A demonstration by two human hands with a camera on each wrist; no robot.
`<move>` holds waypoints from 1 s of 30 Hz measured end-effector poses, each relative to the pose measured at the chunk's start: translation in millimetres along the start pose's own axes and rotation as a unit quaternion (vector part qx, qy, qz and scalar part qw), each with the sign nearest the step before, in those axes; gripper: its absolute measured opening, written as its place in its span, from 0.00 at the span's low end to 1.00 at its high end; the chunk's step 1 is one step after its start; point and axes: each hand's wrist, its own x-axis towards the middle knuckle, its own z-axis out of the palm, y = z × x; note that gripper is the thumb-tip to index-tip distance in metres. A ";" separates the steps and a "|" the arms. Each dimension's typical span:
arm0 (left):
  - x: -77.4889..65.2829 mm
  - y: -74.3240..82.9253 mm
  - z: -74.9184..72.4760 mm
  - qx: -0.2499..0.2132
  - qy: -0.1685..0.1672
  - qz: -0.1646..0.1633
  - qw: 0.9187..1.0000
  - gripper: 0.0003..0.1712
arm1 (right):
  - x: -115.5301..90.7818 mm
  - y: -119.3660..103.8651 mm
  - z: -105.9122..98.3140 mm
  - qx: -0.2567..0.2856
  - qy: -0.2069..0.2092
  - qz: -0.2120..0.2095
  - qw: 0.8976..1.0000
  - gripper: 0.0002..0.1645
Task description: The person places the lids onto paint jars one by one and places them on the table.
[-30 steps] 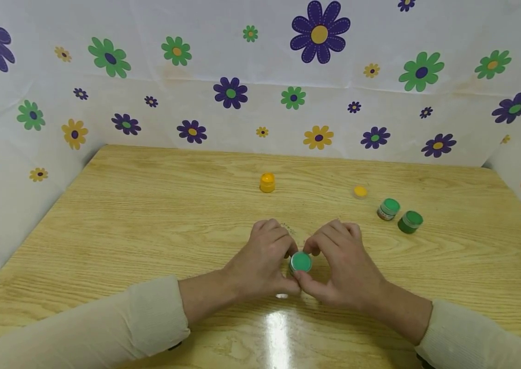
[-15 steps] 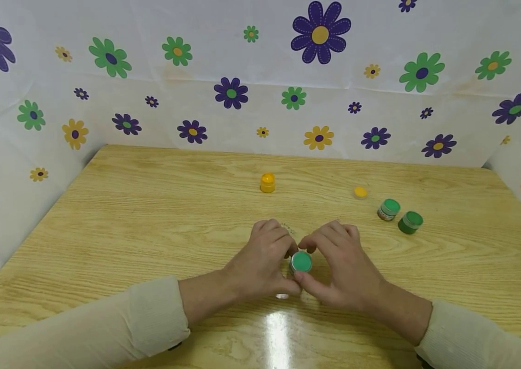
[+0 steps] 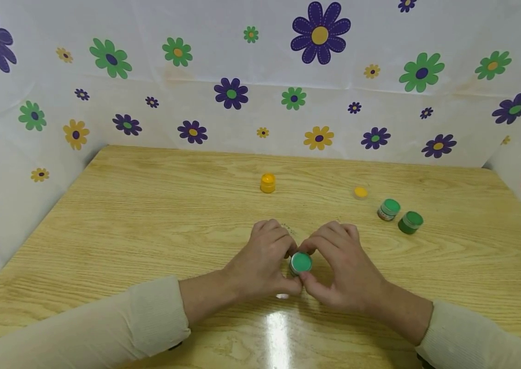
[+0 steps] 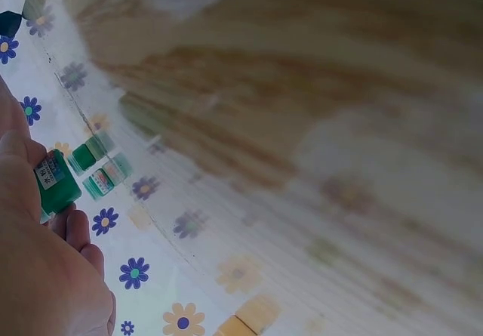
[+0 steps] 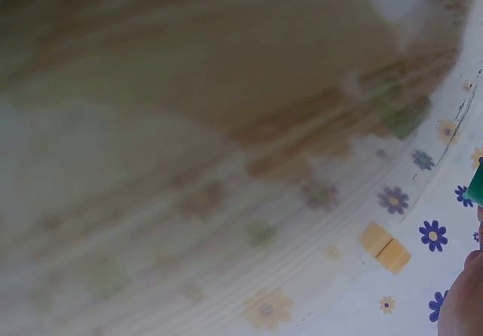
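Note:
A small green-lidded paint pot [image 3: 300, 262] stands on the wooden table [image 3: 149, 220] near the front middle. My left hand [image 3: 265, 259] grips the pot's body from the left, fingers curled round it. My right hand [image 3: 341, 261] pinches the green lid from the right with thumb and fingers. In the left wrist view the green pot [image 4: 56, 183] with its label shows against my left hand [image 4: 30, 245]. The right wrist view shows only the pot's green edge [image 5: 476, 185] and a bit of my right hand [image 5: 462, 306].
A yellow pot [image 3: 267, 183] stands further back at centre. A loose yellow lid [image 3: 360, 192] lies to the right, beside two green-lidded pots [image 3: 388, 209] [image 3: 410, 222]. Flower-patterned white sheets [image 3: 260, 77] wall the table at the back and both sides.
The right hand's thumb and fingers have shifted slightly round the green lid. The left hand and the pot stay in place.

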 end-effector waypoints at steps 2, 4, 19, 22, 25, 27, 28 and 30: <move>0.1 0.0 0.2 0.000 -0.001 0.000 1.000 0.15 | 0.1 0.0 0.0 -0.002 0.002 0.002 1.000 0.13; 0.1 0.0 0.4 0.001 -0.001 0.000 1.000 0.15 | 0.1 0.2 0.2 -0.005 0.002 0.004 1.000 0.13; -0.8 -0.7 0.7 0.009 -0.007 0.002 1.000 0.18 | -1.0 -0.6 0.3 -0.029 -0.001 0.037 0.999 0.17; -0.8 -0.6 0.1 0.006 -0.009 0.001 1.000 0.18 | -1.1 -0.8 0.1 -0.028 -0.006 0.045 0.999 0.21; -0.6 -0.8 -0.5 0.003 -0.005 0.002 1.000 0.18 | -0.8 -0.5 0.0 -0.010 -0.008 0.042 0.999 0.19; -0.3 -1.0 -0.5 0.002 0.000 0.003 1.000 0.17 | -0.5 0.0 0.1 0.003 -0.006 0.031 0.999 0.16; -0.2 -1.1 -0.5 0.001 0.003 0.004 1.000 0.17 | -0.4 0.2 0.2 0.008 -0.005 0.025 1.000 0.15; 0.1 -1.4 0.0 0.002 0.008 0.006 1.000 0.16 | -0.1 0.6 0.6 0.014 -0.002 0.012 1.000 0.16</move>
